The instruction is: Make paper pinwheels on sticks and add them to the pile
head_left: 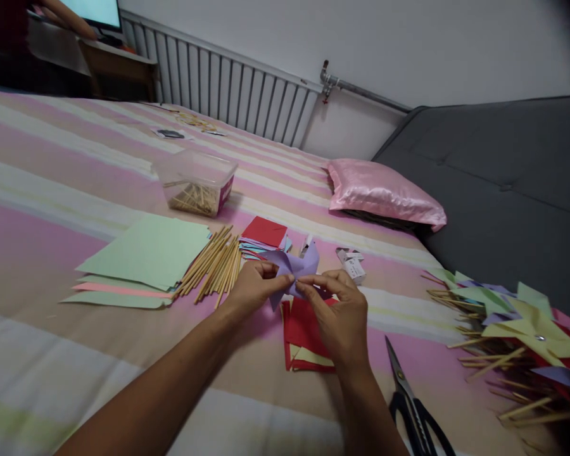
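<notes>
Both hands worked at the middle of the striped bed (66,183), pinching a purple paper piece (294,266) between them: left hand (254,288) closed its fingertips on the paper's left side, right hand (339,310) closed thumb and forefinger on the centre, probably to keep the folded corners gathered at one point. The purple paper was held just above the bed, over a small stack of red squares (306,332) with a yellowish sheet tucked in it. Its points flared up and out like pinwheel blades, thin, matte, lilac, creased toward the middle; the exact fold count could not be told. Supplies lay within reach: a bundle of wooden sticks (213,266) just left of the hands, beside a stack of pale green sheets (149,253) with a pink one under it; more cut coloured squares (265,235) behind the hands; a clear plastic box (196,182) with more sticks further back. Black scissors (411,402) lay to the right near the wrist, blades shut. A heap of finished pinwheels (522,335) on sticks sat far right, kept apart from the raw paper. A pink pillow (382,193) rested against the grey sofa edge. Another person's arm (69,19) showed top left, well apart.
</notes>
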A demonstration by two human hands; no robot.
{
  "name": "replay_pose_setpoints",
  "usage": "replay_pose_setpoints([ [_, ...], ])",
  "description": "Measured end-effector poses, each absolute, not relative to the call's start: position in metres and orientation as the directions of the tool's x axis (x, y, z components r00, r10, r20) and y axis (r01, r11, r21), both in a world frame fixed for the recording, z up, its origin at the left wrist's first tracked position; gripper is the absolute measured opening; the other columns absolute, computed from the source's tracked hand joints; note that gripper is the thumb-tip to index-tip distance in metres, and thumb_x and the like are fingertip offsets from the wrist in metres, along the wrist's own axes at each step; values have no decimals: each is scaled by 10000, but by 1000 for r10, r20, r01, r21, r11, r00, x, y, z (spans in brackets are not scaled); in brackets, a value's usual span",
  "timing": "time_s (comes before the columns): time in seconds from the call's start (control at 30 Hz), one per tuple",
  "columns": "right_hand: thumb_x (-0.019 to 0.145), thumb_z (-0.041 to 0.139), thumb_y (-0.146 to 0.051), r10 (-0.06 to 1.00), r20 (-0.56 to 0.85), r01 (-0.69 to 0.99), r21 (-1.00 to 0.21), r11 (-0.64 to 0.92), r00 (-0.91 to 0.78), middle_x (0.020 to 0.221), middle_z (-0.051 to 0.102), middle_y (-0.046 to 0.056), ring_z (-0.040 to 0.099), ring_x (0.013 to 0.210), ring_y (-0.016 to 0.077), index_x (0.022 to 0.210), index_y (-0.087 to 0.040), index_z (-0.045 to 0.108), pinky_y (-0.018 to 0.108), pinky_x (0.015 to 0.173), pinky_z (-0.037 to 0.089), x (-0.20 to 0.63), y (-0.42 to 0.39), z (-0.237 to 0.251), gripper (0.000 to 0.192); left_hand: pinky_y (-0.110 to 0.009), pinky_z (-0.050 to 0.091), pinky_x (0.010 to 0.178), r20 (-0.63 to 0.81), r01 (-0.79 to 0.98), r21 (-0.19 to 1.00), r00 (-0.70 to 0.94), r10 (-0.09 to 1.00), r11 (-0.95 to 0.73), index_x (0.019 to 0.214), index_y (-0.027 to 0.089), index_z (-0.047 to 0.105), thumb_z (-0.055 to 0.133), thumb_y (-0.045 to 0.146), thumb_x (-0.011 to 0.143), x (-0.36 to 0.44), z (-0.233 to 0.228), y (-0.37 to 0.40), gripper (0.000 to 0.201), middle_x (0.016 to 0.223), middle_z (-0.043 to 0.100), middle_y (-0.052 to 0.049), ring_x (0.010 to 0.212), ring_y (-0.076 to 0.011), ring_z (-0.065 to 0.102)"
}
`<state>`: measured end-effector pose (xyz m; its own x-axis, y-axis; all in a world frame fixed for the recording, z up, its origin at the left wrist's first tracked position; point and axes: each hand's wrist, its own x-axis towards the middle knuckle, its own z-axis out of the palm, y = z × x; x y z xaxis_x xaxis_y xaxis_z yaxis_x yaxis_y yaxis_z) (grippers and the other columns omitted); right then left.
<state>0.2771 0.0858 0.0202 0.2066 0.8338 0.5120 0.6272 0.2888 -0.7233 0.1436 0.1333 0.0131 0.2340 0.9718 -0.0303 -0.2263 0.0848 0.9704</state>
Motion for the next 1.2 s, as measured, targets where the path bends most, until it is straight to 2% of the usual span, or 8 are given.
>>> replay_pose_setpoints([
  [0.17,741,661,-270,856,468,585,-765,270,217,717,555,-1,531,677,137,758,-216,713,275,642,431,276,86,22,76,-207,336,452,-26,-227,970,258,966,86,456,138,578,727,268,545,144,13,134,216,443,535,28,423,-77,454],
  [0.37,764,629,-294,878,437,556,-787,269,194,737,567,17,530,685,142,762,-199,706,275,635,434,276,86,24,122,-204,341,441,38,-214,977,236,971,14,443,148,576,709,253,566,144,12,134,210,430,526,33,414,-78,458],
  [0.63,755,634,-312,900,394,520,-816,251,184,747,542,13,507,685,139,757,-209,710,270,644,428,280,87,24,128,-196,351,440,36,-214,976,291,956,29,527,135,638,715,268,572,143,10,136,160,503,598,8,438,-83,489],
  [0.97,768,602,-268,892,415,549,-795,260,179,765,541,19,515,713,148,739,-190,679,272,669,428,277,87,24,113,-176,281,378,66,-162,987,289,955,-19,469,134,595,692,256,594,142,10,136,199,427,515,42,378,-49,397],
  [1.07,764,584,-239,876,447,562,-778,280,182,808,544,29,534,781,166,736,-194,663,297,724,442,276,87,23,95,-176,276,380,92,-132,990,280,956,-56,465,135,598,676,244,609,143,10,135,197,420,508,44,373,-45,383],
  [1.2,754,589,-229,834,508,603,-741,295,217,981,550,64,522,993,209,734,-200,660,366,888,399,273,87,21,79,-182,309,399,107,-148,987,267,958,-69,531,137,643,664,227,615,144,11,134,125,452,550,34,386,-57,419],
])
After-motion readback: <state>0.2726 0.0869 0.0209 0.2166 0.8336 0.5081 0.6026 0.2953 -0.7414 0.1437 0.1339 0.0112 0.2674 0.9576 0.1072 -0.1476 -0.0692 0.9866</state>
